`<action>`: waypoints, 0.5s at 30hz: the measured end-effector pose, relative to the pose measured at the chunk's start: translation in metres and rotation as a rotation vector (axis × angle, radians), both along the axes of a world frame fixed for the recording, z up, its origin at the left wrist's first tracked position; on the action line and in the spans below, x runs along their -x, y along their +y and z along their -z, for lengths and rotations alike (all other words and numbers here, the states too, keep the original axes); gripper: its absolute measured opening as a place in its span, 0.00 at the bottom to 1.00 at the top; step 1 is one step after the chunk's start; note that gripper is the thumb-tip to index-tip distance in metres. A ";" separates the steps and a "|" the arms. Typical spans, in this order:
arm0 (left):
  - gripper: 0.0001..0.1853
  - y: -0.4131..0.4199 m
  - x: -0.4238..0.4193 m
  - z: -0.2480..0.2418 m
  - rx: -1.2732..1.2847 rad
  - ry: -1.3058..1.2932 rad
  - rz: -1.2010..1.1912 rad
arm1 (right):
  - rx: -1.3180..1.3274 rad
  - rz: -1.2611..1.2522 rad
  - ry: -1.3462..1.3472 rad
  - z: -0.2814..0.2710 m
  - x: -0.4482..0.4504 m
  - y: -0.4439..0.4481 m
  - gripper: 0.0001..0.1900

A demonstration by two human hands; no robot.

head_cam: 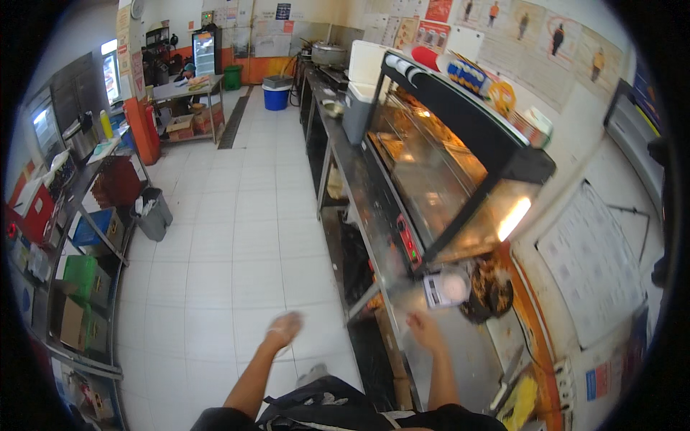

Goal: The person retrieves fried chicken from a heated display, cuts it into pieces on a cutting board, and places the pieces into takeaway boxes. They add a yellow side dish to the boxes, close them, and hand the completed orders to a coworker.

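My left hand (285, 329), blurred and wearing what looks like a clear plastic glove, hangs over the white tiled floor; whether it holds anything is unclear. My right hand (423, 328) is over the front edge of the steel counter (458, 355), its fingers blurred. Just beyond it lies a kitchen scale (444, 289) with a pale round thing on its platform. Beside the scale stands a dark bowl or pot (488, 293) with brown food pieces. A knife (508, 377) with a white handle rests near a yellow cloth or bag (520, 404) at the lower right.
A heated glass food display (431, 172) stands on the counter, with a grey cool box (358, 113) behind it. Left are a grey bin (153, 215) and a shelving table holding crates. Farther back are a blue bucket (275, 97) and a person (188, 71) at a steel table.
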State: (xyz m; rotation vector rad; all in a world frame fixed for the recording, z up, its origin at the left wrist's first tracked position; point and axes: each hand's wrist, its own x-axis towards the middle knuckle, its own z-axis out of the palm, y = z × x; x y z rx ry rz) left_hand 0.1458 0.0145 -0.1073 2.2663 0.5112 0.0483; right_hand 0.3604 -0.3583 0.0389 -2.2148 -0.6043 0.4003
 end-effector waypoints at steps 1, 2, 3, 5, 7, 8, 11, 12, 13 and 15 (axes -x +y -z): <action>0.21 0.046 0.013 0.050 0.017 0.090 -0.163 | -0.062 -0.083 -0.155 -0.031 -0.040 0.036 0.19; 0.18 0.089 0.036 0.097 0.007 0.152 -0.310 | -0.070 -0.078 -0.216 -0.064 -0.078 0.071 0.19; 0.17 0.128 0.069 0.137 -0.369 0.295 -0.139 | -0.166 -0.123 -0.272 -0.099 -0.114 0.109 0.19; 0.23 0.175 0.149 0.185 -0.639 0.720 0.015 | -0.176 -0.170 -0.719 -0.173 -0.182 0.184 0.19; 0.15 0.184 0.219 0.194 -0.693 1.020 0.011 | -0.238 -0.134 -0.923 -0.238 -0.244 0.255 0.19; 0.15 0.184 0.238 0.191 -0.584 1.067 -0.076 | -0.199 -0.041 -1.079 -0.269 -0.279 0.293 0.19; 0.16 0.200 0.221 0.181 -0.298 1.184 -0.194 | -0.154 0.063 -1.442 -0.355 -0.382 0.377 0.18; 0.16 0.212 0.197 0.179 -0.259 1.173 -0.200 | -0.060 0.163 -1.538 -0.377 -0.413 0.402 0.18; 0.16 0.226 0.168 0.179 -0.233 1.154 -0.196 | 0.090 0.229 -1.582 -0.396 -0.442 0.420 0.18; 0.17 0.259 0.103 0.180 -0.203 1.095 -0.173 | 0.363 0.387 -1.585 -0.414 -0.490 0.448 0.18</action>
